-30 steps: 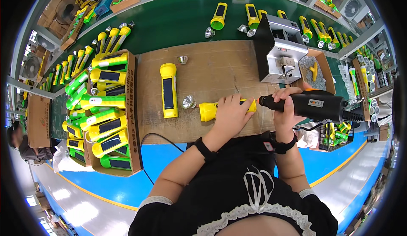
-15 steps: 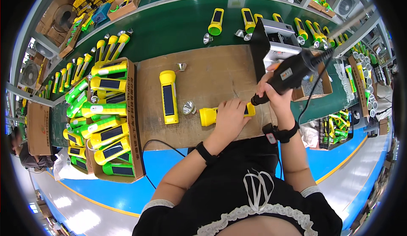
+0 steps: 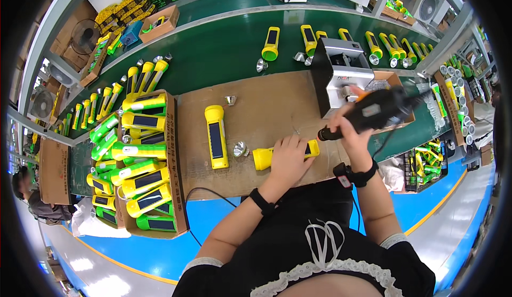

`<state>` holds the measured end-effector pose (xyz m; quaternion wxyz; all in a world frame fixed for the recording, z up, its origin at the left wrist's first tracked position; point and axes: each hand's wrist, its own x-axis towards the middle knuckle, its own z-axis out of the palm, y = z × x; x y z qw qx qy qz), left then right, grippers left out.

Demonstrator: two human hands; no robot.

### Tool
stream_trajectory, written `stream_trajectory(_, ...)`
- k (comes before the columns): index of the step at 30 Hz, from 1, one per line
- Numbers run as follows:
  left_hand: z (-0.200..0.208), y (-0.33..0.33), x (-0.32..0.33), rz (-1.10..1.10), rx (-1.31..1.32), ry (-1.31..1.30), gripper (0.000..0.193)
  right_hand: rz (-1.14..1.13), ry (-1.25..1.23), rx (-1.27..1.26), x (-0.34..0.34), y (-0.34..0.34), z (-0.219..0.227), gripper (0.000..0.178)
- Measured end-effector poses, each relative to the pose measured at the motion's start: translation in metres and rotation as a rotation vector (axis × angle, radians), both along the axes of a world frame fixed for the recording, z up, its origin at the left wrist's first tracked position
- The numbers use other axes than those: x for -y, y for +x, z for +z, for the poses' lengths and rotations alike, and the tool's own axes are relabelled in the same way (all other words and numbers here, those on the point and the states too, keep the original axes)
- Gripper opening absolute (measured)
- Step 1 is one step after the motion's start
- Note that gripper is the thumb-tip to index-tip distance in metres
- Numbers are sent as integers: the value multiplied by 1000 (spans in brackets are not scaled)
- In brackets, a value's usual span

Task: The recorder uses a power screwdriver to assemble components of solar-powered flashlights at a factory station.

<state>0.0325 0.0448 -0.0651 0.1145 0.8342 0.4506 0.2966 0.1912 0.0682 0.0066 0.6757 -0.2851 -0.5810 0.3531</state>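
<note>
My left hand (image 3: 289, 161) rests over a yellow flashlight (image 3: 263, 159) with a dark solar panel, pressing it sideways on the cardboard sheet; its fingers hide the middle of the body. Gripped in my right hand (image 3: 352, 137) is a black electric screwdriver (image 3: 373, 110), slightly blurred. The screwdriver's tip hangs just above the flashlight's right end, apart from it. A second yellow flashlight (image 3: 216, 137) lies lengthwise to the left. Beside it are a silver reflector cup (image 3: 240, 148) and another reflector (image 3: 230, 100) farther back.
Left stands a cardboard box (image 3: 178, 190) packed with yellow and green flashlights. A black and silver bench machine (image 3: 346, 78) stands beyond my right hand, with a small carton (image 3: 392, 78) behind it. Flashlights and reflectors line the green bench (image 3: 224, 46). A cable (image 3: 208, 189) crosses the cardboard's front edge.
The screwdriver has lifted off the flashlight's right end and tilted flatter. My left hand stays on the flashlight. The whole view has shifted, with the scene sitting lower.
</note>
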Motion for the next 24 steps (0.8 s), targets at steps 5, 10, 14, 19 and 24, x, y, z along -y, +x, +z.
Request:
stream_trajectory(5, 6, 6, 4, 28, -34, -38, 43, -346, 263, -170, 0, 37, 50, 65)
stream_trajectory(10, 8, 13, -9, -52, -134, -86, 44, -466, 195, -172, -24, 59, 48, 56)
stream_trajectory(14, 3, 12, -9, -56, -30, -29, 43, -545, 123, -29, -39, 65, 35, 52)
stream_trajectory(19, 4, 11, -9, -28, -15, -88, 43, -415, 68, 6, -45, 64, 38, 50)
stream_trajectory(24, 5, 12, -10, -23, -5, -122, 42, -314, -35, 0, -31, 60, 44, 47)
